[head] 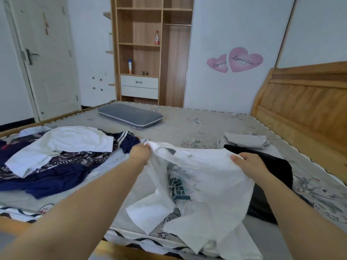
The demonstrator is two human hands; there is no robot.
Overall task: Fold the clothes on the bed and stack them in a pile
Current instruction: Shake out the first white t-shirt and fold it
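The left hand [141,152] has its grip pinched on the top edge of a white printed T-shirt [202,177], and the right hand [249,164] has its grip curled over the same edge further along, thumb on top. Between them the cloth is lifted and bunched, while its lower part and a sleeve trail over the near edge of the bed [187,124].

To do this step well, I judge the two hands should find matching points, shoulder to shoulder or hem corner to hem corner, pull the edge taut and lay the shirt flat on the bare sheet before any fold.

Taking the shirt as landmark: a black garment [270,166] lies just behind and right of it, partly under it, with a folded grey piece [244,140] beyond. Left of the shirt sits the unfolded heap [56,156] of white, navy and patterned clothes. A grey pillow [131,115] lies well beyond.
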